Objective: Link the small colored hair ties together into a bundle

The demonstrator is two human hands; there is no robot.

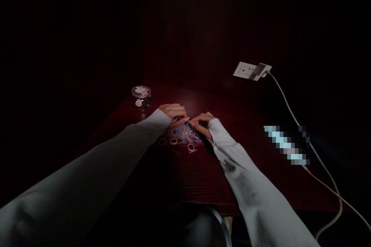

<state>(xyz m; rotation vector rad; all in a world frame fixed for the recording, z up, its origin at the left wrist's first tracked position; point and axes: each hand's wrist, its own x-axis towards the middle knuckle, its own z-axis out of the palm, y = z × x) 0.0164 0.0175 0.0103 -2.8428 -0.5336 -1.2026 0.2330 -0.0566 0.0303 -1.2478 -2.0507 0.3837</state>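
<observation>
A loose pile of small coloured elastic hair bands (184, 137) lies on the dark red table. Above its far side, my left hand (174, 112) and my right hand (203, 120) meet, thumbs and fingertips almost touching. Both have their fingers closed in a pinch. Whatever sits between the fingertips is too small and dim to make out. At the near edge of the pile are a yellow ring-shaped band (173, 141) and a pink one (191, 148). Parts of the heap are hidden beneath my hands.
A clear lidded jar (141, 98) with pink-and-white labels stands at the back left of the table (199, 185). On the right lies a pixelated, lit object (285, 144) with a cable. A charger (261, 71) sits in the wall socket (245, 70), its white cable (286, 102) hanging down.
</observation>
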